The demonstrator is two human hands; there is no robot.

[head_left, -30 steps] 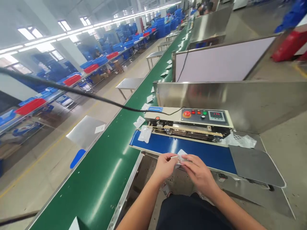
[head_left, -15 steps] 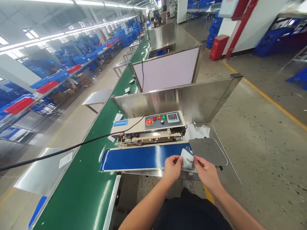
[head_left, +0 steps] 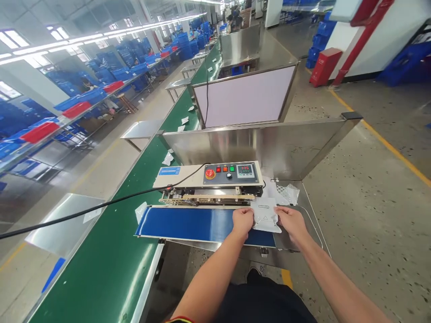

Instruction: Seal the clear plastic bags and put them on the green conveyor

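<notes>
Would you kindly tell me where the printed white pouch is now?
Right of centre in the head view, the pouch is held between the left hand and right hand, by the right end of the blue belt.

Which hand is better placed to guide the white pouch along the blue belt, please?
Probably the left hand: it holds the white pouch by one edge, over the blue belt, with more belt beyond it. The right hand holds the opposite edge, over the grey plate.
</notes>
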